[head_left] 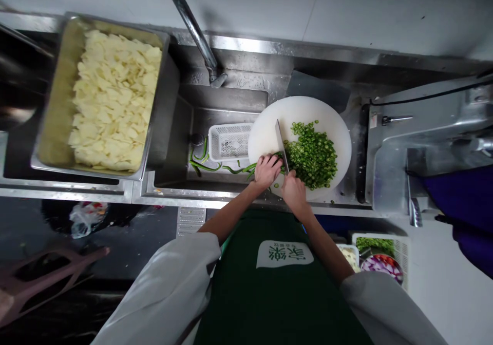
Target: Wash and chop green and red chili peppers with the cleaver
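Note:
A round white cutting board [277,116] lies on the counter beside the sink, with a heap of sliced green chilli rings [313,154] on its right half. My right hand [294,191] grips the handle of a cleaver [280,142], whose blade stands edge-down on the board just left of the heap. My left hand [267,170] presses down on a bunch of whole green chillies [246,169] at the board's near left edge, right next to the blade.
A steel sink [215,103] with a tap [194,29] holds a white plastic basket [230,140] and loose chillies [202,164]. A deep steel pan of pale sliced potato [111,98] sits at left. Containers of chopped vegetables [379,260] stand low right.

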`<state>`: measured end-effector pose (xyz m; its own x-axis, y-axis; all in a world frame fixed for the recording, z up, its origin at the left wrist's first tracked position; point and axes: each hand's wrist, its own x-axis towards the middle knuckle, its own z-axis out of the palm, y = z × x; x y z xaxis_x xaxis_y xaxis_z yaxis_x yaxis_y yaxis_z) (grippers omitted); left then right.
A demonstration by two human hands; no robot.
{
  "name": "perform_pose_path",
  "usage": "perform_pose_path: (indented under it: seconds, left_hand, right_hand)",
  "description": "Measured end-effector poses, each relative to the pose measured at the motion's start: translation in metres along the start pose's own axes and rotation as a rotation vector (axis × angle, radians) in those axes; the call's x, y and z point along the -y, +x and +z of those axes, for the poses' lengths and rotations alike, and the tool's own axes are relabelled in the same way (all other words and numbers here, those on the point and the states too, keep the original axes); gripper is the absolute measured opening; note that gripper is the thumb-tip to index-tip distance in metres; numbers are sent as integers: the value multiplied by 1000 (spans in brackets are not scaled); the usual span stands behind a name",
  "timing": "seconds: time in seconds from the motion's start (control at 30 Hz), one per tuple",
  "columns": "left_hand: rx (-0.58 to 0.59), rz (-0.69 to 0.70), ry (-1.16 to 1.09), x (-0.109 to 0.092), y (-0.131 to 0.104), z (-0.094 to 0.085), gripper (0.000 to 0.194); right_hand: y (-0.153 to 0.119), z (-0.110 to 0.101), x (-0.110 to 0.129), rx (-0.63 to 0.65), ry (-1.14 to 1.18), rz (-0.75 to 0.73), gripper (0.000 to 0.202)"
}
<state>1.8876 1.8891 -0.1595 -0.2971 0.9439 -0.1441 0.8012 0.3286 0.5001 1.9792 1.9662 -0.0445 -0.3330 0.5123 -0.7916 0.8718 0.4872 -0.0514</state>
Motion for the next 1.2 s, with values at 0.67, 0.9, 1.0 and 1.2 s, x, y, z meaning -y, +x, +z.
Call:
perform_pose_path:
  seconds: [0.67, 0.9, 1.0, 1.2]
  left_hand:
    - [-44, -22, -17, 4, -4, 6, 30]
    - [-132, -31, -45, -19, 10, 7, 25]
    - [-316, -138, -113, -16, 9, -1, 20]
    - [-296, 60, -191, 3, -3, 3, 18]
  right_hand:
    - [10, -2, 1, -9, 94, -17, 23]
    - [23, -5, -27, -38, 88, -2, 26]
    - [20, -1, -26, -54, 75, -17, 26]
    - [13, 3, -11, -67, 19, 2, 27]
